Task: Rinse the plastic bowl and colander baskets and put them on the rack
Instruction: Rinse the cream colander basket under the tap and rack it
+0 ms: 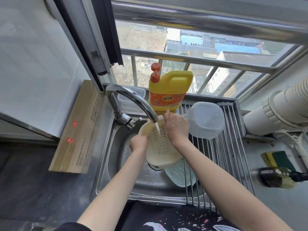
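Note:
A cream colander basket (160, 147) is held tilted over the sink under water running from the chrome faucet (133, 100). My left hand (139, 142) grips its left rim. My right hand (176, 127) grips its upper right rim. A second, pale green-white colander basket (179, 174) lies in the sink, partly under the rack. A clear plastic bowl (205, 119) rests upside down and tilted on the metal roll-up rack (231, 155) across the sink's right side.
A yellow detergent bottle (168, 90) stands behind the steel sink (116, 147). A clear lidded container (130, 97) sits behind the faucet. A long cardboard box (78, 129) lies left. Sponges (278, 159), a dark bottle (276, 177) and a white duct (283, 105) are on the right.

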